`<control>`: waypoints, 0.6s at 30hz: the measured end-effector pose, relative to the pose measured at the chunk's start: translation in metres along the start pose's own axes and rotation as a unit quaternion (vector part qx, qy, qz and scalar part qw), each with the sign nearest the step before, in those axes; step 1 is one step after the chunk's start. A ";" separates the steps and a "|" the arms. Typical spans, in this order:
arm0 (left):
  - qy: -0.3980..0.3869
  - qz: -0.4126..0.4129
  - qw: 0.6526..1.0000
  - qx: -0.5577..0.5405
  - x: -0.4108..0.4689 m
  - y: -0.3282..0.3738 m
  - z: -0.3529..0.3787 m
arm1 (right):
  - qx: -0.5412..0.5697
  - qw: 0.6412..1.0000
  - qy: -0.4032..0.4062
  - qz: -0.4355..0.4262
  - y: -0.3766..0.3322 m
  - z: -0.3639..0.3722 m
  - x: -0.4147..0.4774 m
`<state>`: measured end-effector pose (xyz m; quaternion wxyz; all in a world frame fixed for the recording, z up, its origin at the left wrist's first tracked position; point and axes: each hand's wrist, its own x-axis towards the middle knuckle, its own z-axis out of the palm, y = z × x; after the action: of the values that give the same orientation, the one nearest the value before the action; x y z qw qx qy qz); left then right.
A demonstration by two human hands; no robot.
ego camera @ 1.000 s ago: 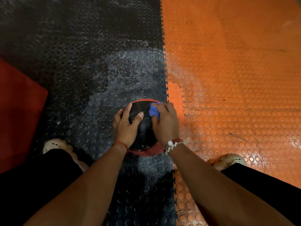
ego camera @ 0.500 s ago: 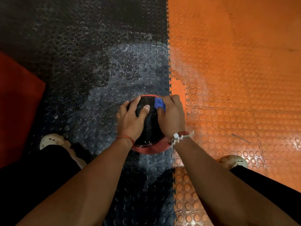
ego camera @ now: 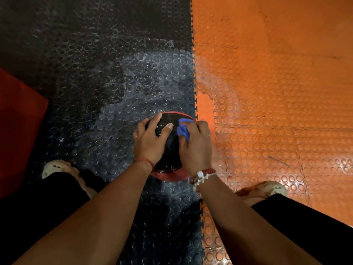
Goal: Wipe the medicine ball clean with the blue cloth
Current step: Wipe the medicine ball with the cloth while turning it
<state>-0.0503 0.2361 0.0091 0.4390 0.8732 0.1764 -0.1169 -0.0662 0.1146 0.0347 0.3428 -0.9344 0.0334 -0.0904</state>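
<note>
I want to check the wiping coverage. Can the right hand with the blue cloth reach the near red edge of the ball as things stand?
Probably yes. The right hand holds the blue cloth on the medicine ball, and the near red edge lies uncovered just below its wrist.

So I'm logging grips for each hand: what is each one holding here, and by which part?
Right hand clutches the bunched blue cloth, mostly hidden under its fingers. Left hand rests on the medicine ball, steadying its top left.

right hand (ego camera: 196,148) presses blue cloth (ego camera: 183,129) on medicine ball (ego camera: 170,150).
</note>
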 end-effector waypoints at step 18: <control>0.001 -0.005 1.000 -0.007 -0.003 0.000 -0.002 | 0.019 0.995 0.023 0.097 0.015 -0.005 -0.002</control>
<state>-0.0528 0.2370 0.0106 0.4440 0.8696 0.1816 -0.1172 -0.0694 0.0999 0.0284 0.3670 -0.9178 0.1297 -0.0788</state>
